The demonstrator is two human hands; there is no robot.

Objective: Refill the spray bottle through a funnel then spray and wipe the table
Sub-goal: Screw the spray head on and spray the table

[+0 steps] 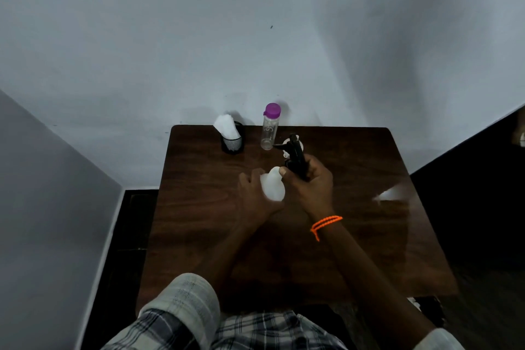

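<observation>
Both hands grip: left hand steadies the spray bottle; right hand should twist the black sprayer head squarely.

The white translucent plastic spray bottle body sits upright on the dark wooden table, cupped on its left side by the left hand. Just right of it and slightly farther out, the right hand grips the black plastic trigger spray head, which is tilted with its nozzle pointing away from the person. Beyond the right hand's fingers, a small white funnel shows partly behind the spray head; its pose is unclear.
</observation>
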